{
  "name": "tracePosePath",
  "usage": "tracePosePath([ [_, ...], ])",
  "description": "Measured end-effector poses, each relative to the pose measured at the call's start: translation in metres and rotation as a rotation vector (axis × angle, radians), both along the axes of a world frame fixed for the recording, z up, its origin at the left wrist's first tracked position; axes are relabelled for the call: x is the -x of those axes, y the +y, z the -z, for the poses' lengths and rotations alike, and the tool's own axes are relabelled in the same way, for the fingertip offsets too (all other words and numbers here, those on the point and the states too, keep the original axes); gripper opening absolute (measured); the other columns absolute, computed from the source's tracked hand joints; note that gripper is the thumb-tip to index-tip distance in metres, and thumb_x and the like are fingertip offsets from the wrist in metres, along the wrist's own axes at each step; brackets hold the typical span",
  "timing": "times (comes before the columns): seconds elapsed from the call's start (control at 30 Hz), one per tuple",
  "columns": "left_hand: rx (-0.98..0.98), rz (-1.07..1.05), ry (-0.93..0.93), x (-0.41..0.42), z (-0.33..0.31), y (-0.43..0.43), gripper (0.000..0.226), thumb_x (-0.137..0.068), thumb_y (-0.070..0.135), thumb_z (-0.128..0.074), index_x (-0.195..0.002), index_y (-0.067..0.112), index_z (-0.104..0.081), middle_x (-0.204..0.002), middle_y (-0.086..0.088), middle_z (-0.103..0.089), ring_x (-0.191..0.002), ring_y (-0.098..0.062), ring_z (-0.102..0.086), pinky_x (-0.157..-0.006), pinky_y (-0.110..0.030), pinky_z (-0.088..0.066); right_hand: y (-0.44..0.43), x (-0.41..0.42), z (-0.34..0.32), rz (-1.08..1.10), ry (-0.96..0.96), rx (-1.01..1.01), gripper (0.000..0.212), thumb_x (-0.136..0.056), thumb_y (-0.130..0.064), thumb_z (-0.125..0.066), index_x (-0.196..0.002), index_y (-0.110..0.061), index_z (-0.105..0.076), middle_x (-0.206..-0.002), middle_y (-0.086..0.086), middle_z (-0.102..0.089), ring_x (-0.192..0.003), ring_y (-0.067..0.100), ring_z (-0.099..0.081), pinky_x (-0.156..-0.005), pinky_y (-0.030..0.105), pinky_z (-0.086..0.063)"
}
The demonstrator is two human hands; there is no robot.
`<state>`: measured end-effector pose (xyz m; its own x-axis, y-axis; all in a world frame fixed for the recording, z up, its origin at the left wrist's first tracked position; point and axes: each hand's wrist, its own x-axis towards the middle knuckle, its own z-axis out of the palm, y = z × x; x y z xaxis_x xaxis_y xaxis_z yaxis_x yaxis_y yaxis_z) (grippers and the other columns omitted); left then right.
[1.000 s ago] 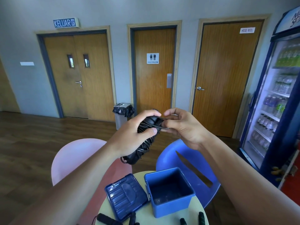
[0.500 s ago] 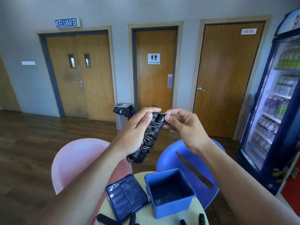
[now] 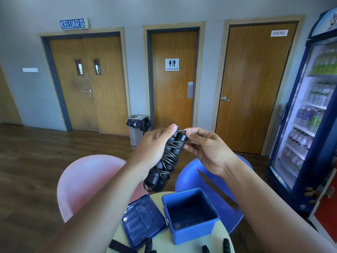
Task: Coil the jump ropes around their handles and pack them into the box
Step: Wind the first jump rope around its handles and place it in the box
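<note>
Matt black plastic handles (image 3: 180,138) bound in glossy black cord (image 3: 169,156), smooth blue plastic box (image 3: 193,230), ribbed, faintly glossy blue plastic lid (image 3: 142,223), pale smooth table (image 3: 164,242), wood-grain doors (image 3: 175,103), dark satin wood-plank floor (image 3: 36,161), shiny black plastic bin liner (image 3: 138,124).

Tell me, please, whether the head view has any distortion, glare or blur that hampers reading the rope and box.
Head view: the wide lens bows the door frames and tilts the fridge at the right edge; its lit shelves look washed out; the rope, held by the left hand and right hand, is sharp; a dark shadow stripe crosses the blue chair; the box interior is dim.
</note>
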<state>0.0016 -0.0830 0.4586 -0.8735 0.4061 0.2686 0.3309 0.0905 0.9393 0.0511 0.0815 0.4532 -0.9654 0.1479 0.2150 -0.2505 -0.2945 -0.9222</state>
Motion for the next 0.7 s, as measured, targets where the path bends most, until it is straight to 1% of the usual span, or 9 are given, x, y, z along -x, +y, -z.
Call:
tracePosePath([
  [0.1, 0.022, 0.034, -0.083, 0.0004, -0.0054, 0.0009, 0.028, -0.093, 0.056, -0.059, -0.094, 0.034, -0.076, -0.093, 0.008, -0.078, -0.092, -0.016, -0.073, -0.086, -0.037, -0.054, 0.0012, -0.0018, 0.0016, -0.004, 0.0, -0.014, 0.013, -0.099, -0.007, -0.054, -0.094, -0.005, -0.066, -0.088, 0.007, -0.07, -0.072, 0.01, -0.065, -0.067, 0.017, -0.057],
  [0.17, 0.026, 0.054, -0.068, 0.0034, -0.0058, 0.0012, 0.027, -0.095, 0.047, -0.061, -0.08, 0.027, -0.072, -0.085, 0.002, -0.074, -0.085, -0.023, -0.072, -0.082, -0.038, -0.051, 0.0016, -0.0021, 0.0051, -0.016, -0.012, -0.012, 0.012, -0.098, -0.006, -0.054, -0.096, -0.003, -0.065, -0.088, 0.008, -0.071, -0.073, 0.012, -0.066, -0.067, 0.018, -0.057],
  [0.23, 0.043, 0.047, -0.028, 0.0061, -0.0044, 0.003, 0.028, -0.094, 0.042, -0.062, -0.071, 0.026, -0.067, -0.078, -0.003, -0.068, -0.078, -0.025, -0.067, -0.077, -0.04, -0.049, 0.0009, -0.0006, 0.0078, -0.026, -0.037, 0.011, 0.012, -0.098, -0.006, -0.054, -0.098, -0.003, -0.066, -0.089, 0.009, -0.071, -0.074, 0.013, -0.066, -0.067, 0.018, -0.057],
  [0.27, 0.046, 0.035, -0.015, 0.0064, -0.0041, 0.0039, 0.027, -0.094, 0.04, -0.062, -0.071, 0.026, -0.067, -0.077, -0.003, -0.067, -0.075, -0.024, -0.066, -0.075, -0.039, -0.048, 0.0003, 0.0005, 0.0083, -0.031, -0.049, 0.027, 0.012, -0.098, -0.006, -0.054, -0.098, -0.003, -0.066, -0.089, 0.009, -0.071, -0.074, 0.013, -0.066, -0.067, 0.018, -0.057],
  [0.4, 0.037, 0.015, -0.014, 0.0074, -0.0044, 0.0056, 0.02, -0.094, 0.032, -0.064, -0.081, 0.017, -0.069, -0.074, -0.003, -0.066, -0.07, -0.022, -0.064, -0.067, -0.035, -0.049, -0.0003, 0.004, 0.009, -0.056, -0.065, 0.07, 0.013, -0.097, -0.007, -0.055, -0.098, -0.002, -0.067, -0.088, 0.008, -0.072, -0.071, 0.011, -0.067, -0.067, 0.017, -0.058],
  [0.5, 0.031, 0.019, -0.023, 0.0084, -0.005, 0.0058, 0.019, -0.093, 0.027, -0.064, -0.079, 0.016, -0.068, -0.072, -0.003, -0.064, -0.068, -0.021, -0.062, -0.064, -0.034, -0.048, 0.0, 0.0046, 0.0089, -0.074, -0.064, 0.065, 0.013, -0.097, -0.007, -0.055, -0.098, -0.002, -0.067, -0.085, 0.007, -0.073, -0.07, 0.01, -0.068, -0.066, 0.017, -0.058],
  [0.6, 0.043, 0.021, -0.001, 0.0081, -0.0035, 0.0055, 0.017, -0.094, 0.025, -0.063, -0.082, 0.014, -0.068, -0.073, -0.004, -0.064, -0.065, -0.019, -0.062, -0.057, -0.028, -0.049, -0.0003, 0.0052, 0.0088, -0.07, -0.082, 0.075, 0.012, -0.097, -0.005, -0.055, -0.098, -0.004, -0.067, -0.078, 0.004, -0.072, -0.066, 0.009, -0.068, -0.065, 0.017, -0.058],
  [0.67, 0.048, 0.026, 0.049, 0.0072, -0.0017, 0.0054, 0.015, -0.094, 0.025, -0.063, -0.085, 0.015, -0.068, -0.074, -0.008, -0.065, -0.065, -0.02, -0.063, -0.055, -0.028, -0.05, 0.0005, 0.0056, 0.0086, -0.071, -0.107, 0.103, 0.013, -0.097, -0.004, -0.054, -0.098, -0.007, -0.066, -0.076, 0.002, -0.071, -0.063, 0.008, -0.067, -0.064, 0.017, -0.058],
  [0.7, 0.041, 0.025, 0.08, 0.0066, -0.0007, 0.0053, 0.015, -0.095, 0.026, -0.063, -0.086, 0.015, -0.069, -0.076, -0.013, -0.066, -0.065, -0.024, -0.063, -0.057, -0.03, -0.05, 0.001, 0.0059, 0.0083, -0.079, -0.123, 0.116, 0.014, -0.097, -0.003, -0.055, -0.099, -0.009, -0.067, -0.076, 0.001, -0.07, -0.061, 0.008, -0.066, -0.064, 0.017, -0.058],
])
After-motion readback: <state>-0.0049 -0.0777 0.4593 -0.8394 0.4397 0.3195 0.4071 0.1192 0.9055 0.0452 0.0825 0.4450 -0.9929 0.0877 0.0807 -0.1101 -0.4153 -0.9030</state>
